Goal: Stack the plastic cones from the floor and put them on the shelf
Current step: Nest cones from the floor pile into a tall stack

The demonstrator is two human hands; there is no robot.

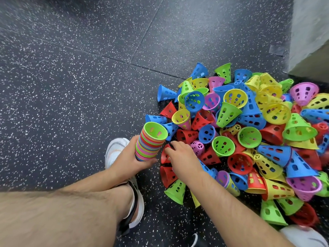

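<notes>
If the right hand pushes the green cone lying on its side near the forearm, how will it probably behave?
The green cone probably weighs little: its wall is full of holes. Lying on its side on the floor, it would likely roll in a curve, since one end is wider. It seems stiff: no dent shows.

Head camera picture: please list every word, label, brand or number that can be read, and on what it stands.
None: there is no readable text on the loose cones, the stack of cones in the left hand, the white shoes or the floor.
</notes>
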